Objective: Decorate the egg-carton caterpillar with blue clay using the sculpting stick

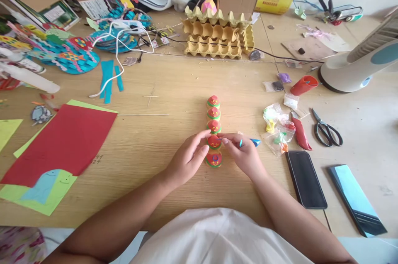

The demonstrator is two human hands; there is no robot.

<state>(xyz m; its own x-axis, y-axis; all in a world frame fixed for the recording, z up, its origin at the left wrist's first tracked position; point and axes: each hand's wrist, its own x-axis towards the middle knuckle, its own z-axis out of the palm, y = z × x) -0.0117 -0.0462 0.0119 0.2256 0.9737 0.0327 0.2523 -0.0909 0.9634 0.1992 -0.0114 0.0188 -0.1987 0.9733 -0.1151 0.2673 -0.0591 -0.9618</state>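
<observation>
A row of several small red-topped figures [214,126] with green bands and yellow faces runs down the middle of the table. The nearest one [214,159] carries a blue arc on its top. My left hand [188,157] is at the left of the row, thumb and index finger apart beside the second-nearest figure [214,143]. On the other side, my right hand [244,154] has its thumb and index finger pinched at that figure's edge, on what looks like a tiny blue piece [221,139]. A blue packet [255,142] shows just beyond the right knuckles, partly hidden.
To the right lie clay packets [278,131], a red cutter [301,132], black scissors [327,129], a phone [306,179] and a dark glossy slab [357,199]. Red paper [65,143] is at left. Egg cartons [213,33] and a white lamp-like device [351,64] stand behind.
</observation>
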